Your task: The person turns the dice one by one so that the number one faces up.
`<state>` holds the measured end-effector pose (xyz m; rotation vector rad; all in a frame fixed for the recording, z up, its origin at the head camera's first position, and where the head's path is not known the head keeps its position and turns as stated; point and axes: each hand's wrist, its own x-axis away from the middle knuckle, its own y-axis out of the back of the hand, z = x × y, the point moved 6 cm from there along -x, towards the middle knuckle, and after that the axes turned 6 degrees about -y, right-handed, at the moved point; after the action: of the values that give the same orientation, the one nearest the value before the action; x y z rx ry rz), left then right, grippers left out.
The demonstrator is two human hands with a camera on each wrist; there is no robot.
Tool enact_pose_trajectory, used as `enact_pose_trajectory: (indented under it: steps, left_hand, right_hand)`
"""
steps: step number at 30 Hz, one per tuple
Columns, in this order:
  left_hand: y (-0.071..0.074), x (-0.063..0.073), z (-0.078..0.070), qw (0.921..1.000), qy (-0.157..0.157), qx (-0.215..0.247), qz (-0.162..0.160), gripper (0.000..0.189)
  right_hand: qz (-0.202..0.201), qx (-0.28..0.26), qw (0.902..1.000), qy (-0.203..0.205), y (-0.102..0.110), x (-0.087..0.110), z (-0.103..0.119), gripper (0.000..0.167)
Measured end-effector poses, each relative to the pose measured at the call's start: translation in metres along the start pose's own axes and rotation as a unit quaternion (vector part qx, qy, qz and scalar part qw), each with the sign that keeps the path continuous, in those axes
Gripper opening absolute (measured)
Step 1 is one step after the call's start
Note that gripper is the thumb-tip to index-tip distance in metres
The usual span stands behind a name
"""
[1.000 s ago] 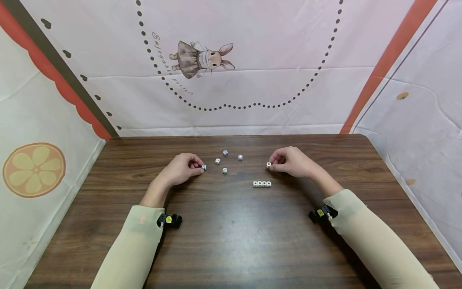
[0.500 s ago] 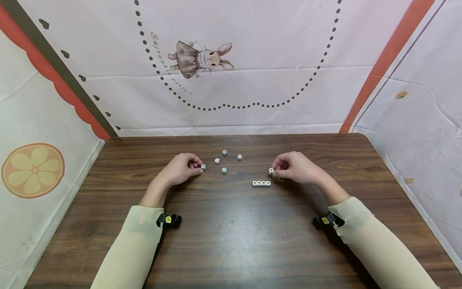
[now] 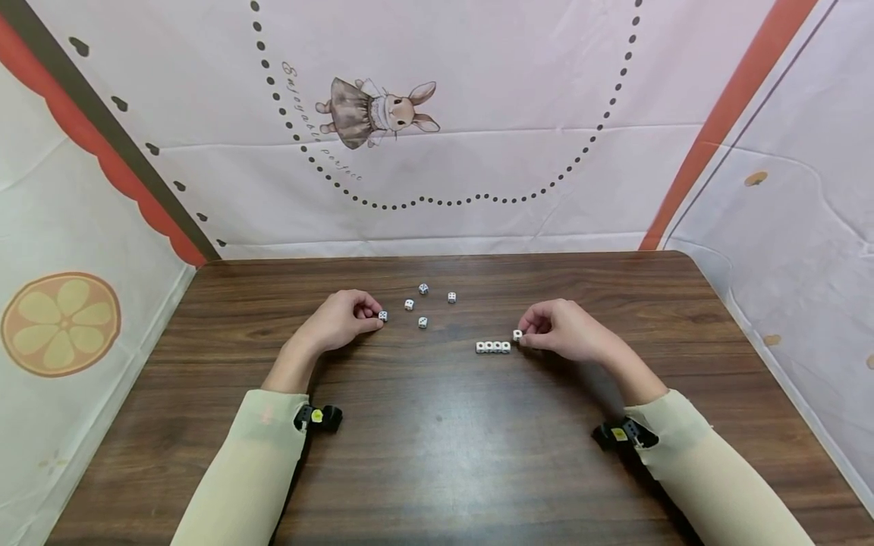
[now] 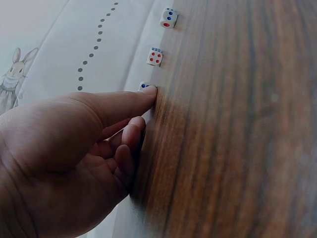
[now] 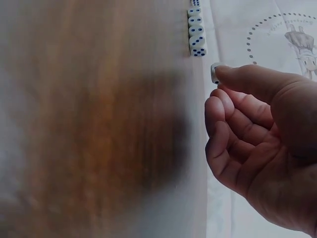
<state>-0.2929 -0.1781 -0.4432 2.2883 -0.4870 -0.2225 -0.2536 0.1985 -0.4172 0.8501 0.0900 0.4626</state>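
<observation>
Between thumb and fingertips my left hand [image 3: 344, 320] pinches a white die [image 3: 383, 316] low at the tabletop; the thumb covers part of that die [image 4: 144, 86] in the left wrist view. My right hand [image 3: 567, 331] holds another white die [image 3: 517, 335] by thumb and finger, one large pip facing up. This die [image 5: 214, 73] is partly hidden by the thumb in the right wrist view. Just left of it, a straight row of several dice [image 3: 493, 347] lies side by side, each with a single large pip on top. A small gap separates the held die from the row's right end.
Several loose dice, including a near one [image 3: 422, 323] and a far one [image 3: 452, 298], are scattered right of my left hand. The brown wooden table [image 3: 437, 455] ends at the back against a printed cloth [image 3: 519, 91].
My right hand has carried its die toward me and slightly right, from behind the row to just beside its right end. The left hand keeps its place with its die.
</observation>
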Motion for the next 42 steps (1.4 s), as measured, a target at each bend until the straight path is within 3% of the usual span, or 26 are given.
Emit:
enact_pose_trajectory:
  steps: [13,42]
  left_hand:
    - [0.000,0.002,0.000,1.0000,-0.004,0.003,0.003,0.015]
    - [0.000,0.001,-0.001,1.0000,-0.002,-0.001,0.000,0.013]
  right_hand:
    - [0.007,0.001,1.0000,0.002,-0.009,0.008,0.002,0.009]
    - [0.002,0.005,1.0000,0.003,-0.016,0.005,-0.002,0.010]
